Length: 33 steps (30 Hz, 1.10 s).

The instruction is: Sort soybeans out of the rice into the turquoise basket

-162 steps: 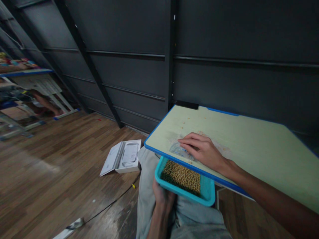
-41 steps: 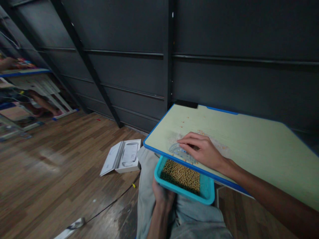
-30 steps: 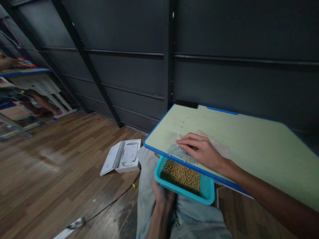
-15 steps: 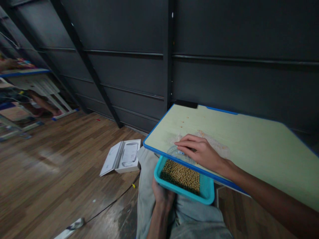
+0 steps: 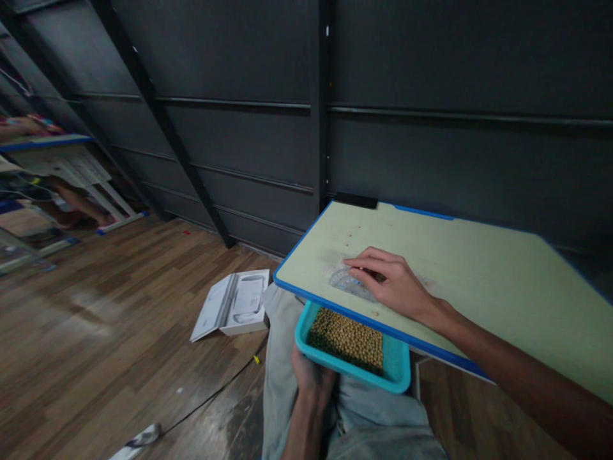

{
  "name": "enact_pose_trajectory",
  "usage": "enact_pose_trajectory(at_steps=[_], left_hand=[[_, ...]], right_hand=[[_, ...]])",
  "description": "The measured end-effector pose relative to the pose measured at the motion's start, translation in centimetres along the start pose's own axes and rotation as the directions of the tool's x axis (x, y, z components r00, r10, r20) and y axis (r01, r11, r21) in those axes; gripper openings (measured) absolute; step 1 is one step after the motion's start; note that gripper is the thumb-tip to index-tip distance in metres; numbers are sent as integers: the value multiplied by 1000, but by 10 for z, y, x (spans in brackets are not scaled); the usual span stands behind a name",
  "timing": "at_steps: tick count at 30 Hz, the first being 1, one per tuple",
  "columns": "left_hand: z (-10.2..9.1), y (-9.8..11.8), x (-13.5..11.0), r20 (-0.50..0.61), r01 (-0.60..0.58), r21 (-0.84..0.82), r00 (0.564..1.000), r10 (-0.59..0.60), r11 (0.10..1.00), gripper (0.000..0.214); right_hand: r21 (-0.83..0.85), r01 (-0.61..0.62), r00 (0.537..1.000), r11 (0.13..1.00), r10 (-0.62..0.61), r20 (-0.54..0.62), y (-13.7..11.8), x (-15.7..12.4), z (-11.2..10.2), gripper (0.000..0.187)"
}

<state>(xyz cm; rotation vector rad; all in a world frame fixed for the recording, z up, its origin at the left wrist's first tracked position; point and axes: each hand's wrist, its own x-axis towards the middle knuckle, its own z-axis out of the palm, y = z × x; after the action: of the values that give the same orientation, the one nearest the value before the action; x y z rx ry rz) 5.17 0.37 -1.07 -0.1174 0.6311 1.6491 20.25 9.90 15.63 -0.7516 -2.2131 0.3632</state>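
Note:
My left hand (image 5: 313,377) is wrapped under the near left side of a turquoise plastic tray (image 5: 400,364), its fingers partly hidden beneath. Round tan beans (image 5: 352,338) fill much of the tray, which sits over my lap under the table's front edge. On the pale green tabletop (image 5: 488,281), my right hand (image 5: 393,281) is closed on a clear plastic protractor (image 5: 342,279), lying nearly flat; its far part is covered by the fingers. Small crumbs (image 5: 376,314) lie near the blue edge, with pale dusty residue around the hand.
A black flat object (image 5: 355,200) rests at the table's back left corner, by a dark panelled wall (image 5: 230,51). On the wooden floor stands an open white box (image 5: 246,300), with a black cable (image 5: 215,393) nearby. Another person's legs (image 5: 79,201) show under a table at far left.
My right hand and the protractor have moved slightly away from the table's front edge. The left hand and tray stay in place.

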Motion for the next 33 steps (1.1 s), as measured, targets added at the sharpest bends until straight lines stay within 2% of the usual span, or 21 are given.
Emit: enact_pose_trajectory(at_steps=[7,14,20,26,33], left_hand=[[-2,-2,2,36,-11,-19,999,12,1000,39],[-2,-2,1,36,-10,-13,999,10,1000,40],[3,0,-1,15,-5,10,1000,5,1000,42],[7,1,-2,4,5,-5,1000,-5,1000,40],[5,0,-3,10,-7,6,1000,7,1000,39]], right_hand=[[43,35,999,998,-36,37,-4,-1,1,25],[67,41,999,997,-42,11,-6,-2,0,24],[47,60,996,997,-63,69,-9,-3,1,23],[104,37,992,994,-49,112,-13,-4,3,23],[60,59,993,996,-64,94,-3,-1,0,22]])
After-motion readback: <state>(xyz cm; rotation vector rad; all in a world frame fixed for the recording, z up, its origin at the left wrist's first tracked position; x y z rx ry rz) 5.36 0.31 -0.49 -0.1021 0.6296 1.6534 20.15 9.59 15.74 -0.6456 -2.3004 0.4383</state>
